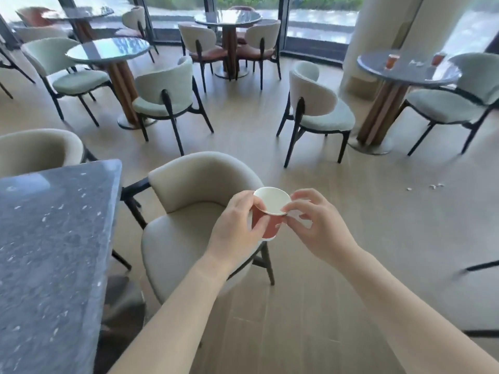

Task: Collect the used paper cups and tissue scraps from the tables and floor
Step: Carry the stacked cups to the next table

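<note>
A red paper cup (270, 211) with a white inside is held in front of me above a beige chair. My left hand (237, 228) wraps its side. My right hand (310, 222) pinches the cup's rim with thumb and forefinger, and something white shows under its fingers. On the round table (383, 72) at the far right stand two more red cups (392, 61) (437, 59) with white tissue scraps (417, 62) between them. Small white scraps (434, 186) lie on the floor at the right.
A dark stone table (54, 238) fills the near left. A beige armchair (194, 217) stands right below my hands. Several round tables with pale chairs fill the room toward the windows. A white pillar (378, 28) rises behind the right table. Wooden floor stretches between them.
</note>
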Available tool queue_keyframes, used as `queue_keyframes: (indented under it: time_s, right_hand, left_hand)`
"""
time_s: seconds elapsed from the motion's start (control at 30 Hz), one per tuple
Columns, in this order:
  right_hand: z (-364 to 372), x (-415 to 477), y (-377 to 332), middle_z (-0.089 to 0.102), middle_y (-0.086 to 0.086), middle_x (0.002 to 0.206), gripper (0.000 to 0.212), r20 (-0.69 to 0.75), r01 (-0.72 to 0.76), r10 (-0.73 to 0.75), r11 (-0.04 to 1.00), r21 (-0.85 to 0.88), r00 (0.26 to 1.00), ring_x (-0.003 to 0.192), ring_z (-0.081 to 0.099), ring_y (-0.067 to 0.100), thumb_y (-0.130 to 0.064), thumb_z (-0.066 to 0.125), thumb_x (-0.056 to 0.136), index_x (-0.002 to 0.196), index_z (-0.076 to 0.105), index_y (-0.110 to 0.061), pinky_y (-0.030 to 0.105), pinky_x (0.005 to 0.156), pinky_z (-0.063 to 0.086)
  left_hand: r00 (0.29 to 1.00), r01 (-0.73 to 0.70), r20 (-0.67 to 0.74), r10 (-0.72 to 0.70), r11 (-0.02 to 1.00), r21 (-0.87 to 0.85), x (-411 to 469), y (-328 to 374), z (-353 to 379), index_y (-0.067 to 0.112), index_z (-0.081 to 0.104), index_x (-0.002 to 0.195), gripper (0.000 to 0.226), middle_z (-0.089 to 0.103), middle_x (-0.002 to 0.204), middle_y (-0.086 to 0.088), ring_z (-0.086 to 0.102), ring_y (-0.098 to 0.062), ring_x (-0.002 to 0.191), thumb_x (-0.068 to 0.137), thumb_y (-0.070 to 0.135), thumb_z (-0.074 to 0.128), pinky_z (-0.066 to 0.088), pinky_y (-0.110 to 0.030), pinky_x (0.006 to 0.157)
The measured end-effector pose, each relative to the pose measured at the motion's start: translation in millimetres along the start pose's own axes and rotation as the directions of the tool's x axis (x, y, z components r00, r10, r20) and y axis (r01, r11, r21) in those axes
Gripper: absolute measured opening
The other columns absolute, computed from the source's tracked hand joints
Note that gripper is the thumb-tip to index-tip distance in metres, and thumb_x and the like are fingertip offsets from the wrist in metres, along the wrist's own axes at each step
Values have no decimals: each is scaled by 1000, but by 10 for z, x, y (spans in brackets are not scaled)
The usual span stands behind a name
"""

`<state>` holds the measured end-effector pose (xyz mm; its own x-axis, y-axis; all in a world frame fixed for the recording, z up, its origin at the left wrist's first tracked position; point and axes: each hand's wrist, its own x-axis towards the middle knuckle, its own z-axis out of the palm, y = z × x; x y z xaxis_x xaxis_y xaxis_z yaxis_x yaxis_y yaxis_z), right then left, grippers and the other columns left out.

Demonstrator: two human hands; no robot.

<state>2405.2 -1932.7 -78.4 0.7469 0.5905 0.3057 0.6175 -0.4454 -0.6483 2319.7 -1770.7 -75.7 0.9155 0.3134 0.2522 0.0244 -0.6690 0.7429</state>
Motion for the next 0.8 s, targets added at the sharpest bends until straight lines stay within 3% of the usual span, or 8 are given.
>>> queue_keyframes:
  time_s: [0.13, 0.37, 0.57, 0.8]
  right_hand:
    - [-476, -119, 458, 51, -7, 108, 13, -47, -74, 74, 997, 3, 996, 88, 58, 12, -17, 70, 80, 90, 69, -24, 28, 80, 53]
    - [-876, -89, 1062, 51, -6, 106, 13, -152, -166, 179, 981, 98, 972, 94, 59, 13, -11, 68, 81, 91, 71, -20, 30, 82, 54]
    - [-1061, 254, 1607, 52, -11, 105, 14, -204, -215, 239, 968, 132, 949, 93, 62, 18, -8, 67, 81, 91, 70, -18, 39, 79, 55]
    - [-1471, 1085, 2441, 56, -5, 107, 13, -272, -281, 302, 953, 111, 914, 92, 61, 13, -11, 67, 82, 89, 70, -22, 38, 77, 54]
  left_hand:
    - [996, -42, 79, 46, 998, -48, 243, 331, 558, 25, 53, 90, 15, 52, 109, 17, 48, 6, 97, 82, 22, 64, 41, -16, 82]
    - [971, -63, 224, 88, 991, -117, 720, 609, 1175, 28, 51, 98, 20, 48, 112, 25, 51, 6, 103, 83, 23, 64, 45, -19, 85]
    - [962, -55, 256, 93, 987, -151, 1354, 664, 1645, 29, 52, 107, 29, 51, 119, 16, 55, 3, 103, 82, 22, 65, 48, -28, 88]
    - [925, -79, 347, 156, 971, -227, 2568, 732, 2352, 30, 51, 109, 32, 47, 121, 17, 54, 4, 105, 82, 20, 65, 46, -23, 87]
